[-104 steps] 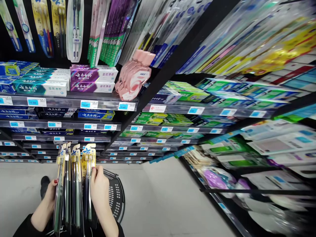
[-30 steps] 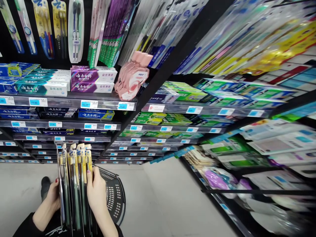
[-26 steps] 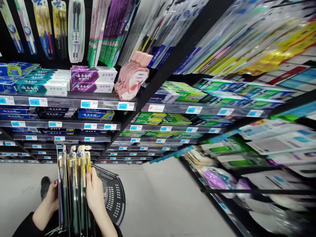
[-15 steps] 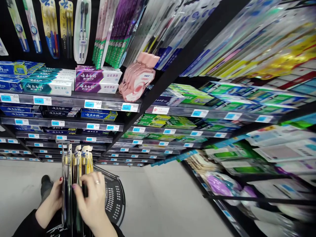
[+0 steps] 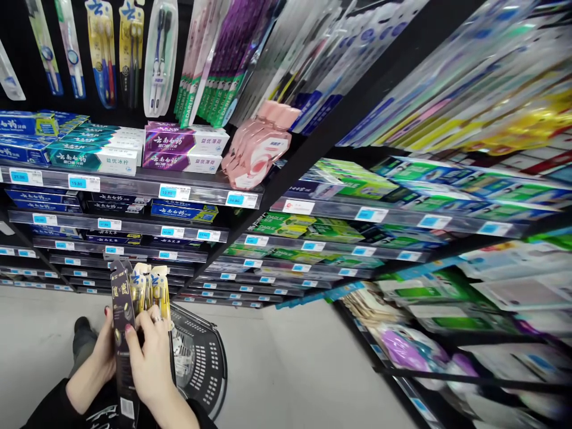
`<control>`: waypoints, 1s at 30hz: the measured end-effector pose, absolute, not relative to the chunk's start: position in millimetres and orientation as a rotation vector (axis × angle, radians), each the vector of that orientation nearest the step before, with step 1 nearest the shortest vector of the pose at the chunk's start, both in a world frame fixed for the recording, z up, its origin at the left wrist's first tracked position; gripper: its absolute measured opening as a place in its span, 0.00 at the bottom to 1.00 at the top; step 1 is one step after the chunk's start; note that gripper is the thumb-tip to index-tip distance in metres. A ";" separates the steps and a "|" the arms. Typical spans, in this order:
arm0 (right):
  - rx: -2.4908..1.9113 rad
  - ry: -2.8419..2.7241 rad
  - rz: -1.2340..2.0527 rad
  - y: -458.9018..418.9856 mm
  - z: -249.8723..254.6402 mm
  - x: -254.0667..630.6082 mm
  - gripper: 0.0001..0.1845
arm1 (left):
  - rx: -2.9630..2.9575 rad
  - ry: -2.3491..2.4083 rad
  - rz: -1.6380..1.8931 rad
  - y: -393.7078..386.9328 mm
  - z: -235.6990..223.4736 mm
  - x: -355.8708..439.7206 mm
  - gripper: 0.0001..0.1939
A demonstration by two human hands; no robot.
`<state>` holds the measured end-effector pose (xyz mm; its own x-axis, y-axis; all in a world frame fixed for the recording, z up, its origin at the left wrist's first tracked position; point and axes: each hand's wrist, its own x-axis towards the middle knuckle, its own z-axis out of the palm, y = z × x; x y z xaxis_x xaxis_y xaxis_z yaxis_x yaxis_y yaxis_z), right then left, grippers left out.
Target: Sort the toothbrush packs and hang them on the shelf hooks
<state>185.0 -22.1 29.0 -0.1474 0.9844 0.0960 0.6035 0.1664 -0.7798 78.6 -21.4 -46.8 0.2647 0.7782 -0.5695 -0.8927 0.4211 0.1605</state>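
Low in front of my body I hold a bundle of packaged toothbrushes upright. My left hand grips it from the left side. My right hand, a ring on one finger, has its thumb on a dark toothbrush pack and its other fingers over the packs behind. The dark pack shows its printed face, with a barcode near the bottom. Yellow-topped toothbrush packs stick up just behind my right fingers; their lower parts are hidden by that hand.
A black basket stands on the floor to the right. Ahead, shelves hold toothpaste boxes and pink bottles. Toothbrush packs hang above. A second shelf bay runs along the right, with bagged goods lower down.
The dark pack has turned from edge-on to show its flat face. My right hand has shifted slightly left against it. More of the basket's contents show, and the view has shifted slightly.
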 end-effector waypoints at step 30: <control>-0.475 -0.368 1.762 7.1 -23.7 261.2 0.09 | -0.165 0.951 1.027 -14.8 -47.1 81.9 0.11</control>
